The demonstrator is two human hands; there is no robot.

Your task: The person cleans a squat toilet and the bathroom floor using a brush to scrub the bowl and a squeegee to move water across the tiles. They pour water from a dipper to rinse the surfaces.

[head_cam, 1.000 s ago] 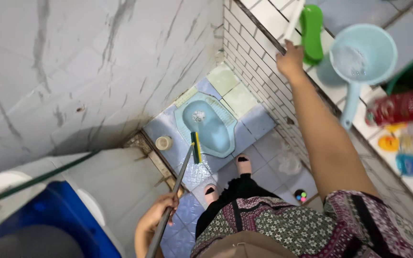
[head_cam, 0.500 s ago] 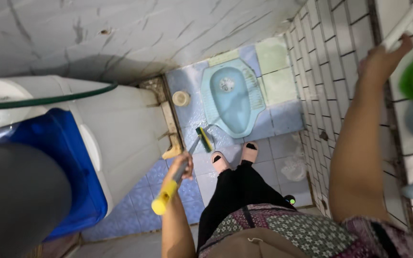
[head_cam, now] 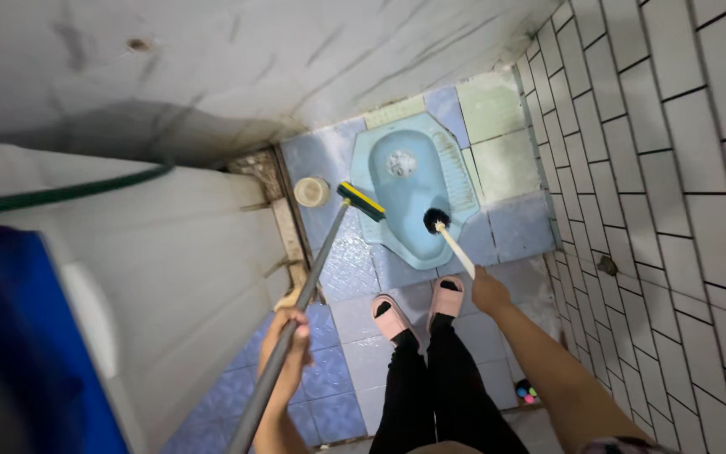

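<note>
Squat toilet: pale blue pan, set in tiled floor, 12 o'clock of feet.
Long-handled scrubber: left hand fingers clamped on pole; head on floor at pan's 9 o'clock.
Toilet brush: right hand fingers wrapped round handle; bristles in pan.
Round cup: beside scrubber head.

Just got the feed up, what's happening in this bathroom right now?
A person stands at a blue squat toilet set in the tiled floor. The left hand grips the long grey pole of a floor scrubber, whose yellow-and-green head sits at the toilet's left rim. The right hand holds a white-handled toilet brush, its dark bristle head inside the bowl. Pink slippers stand just before the toilet. A small round white container sits on the floor beside it.
</note>
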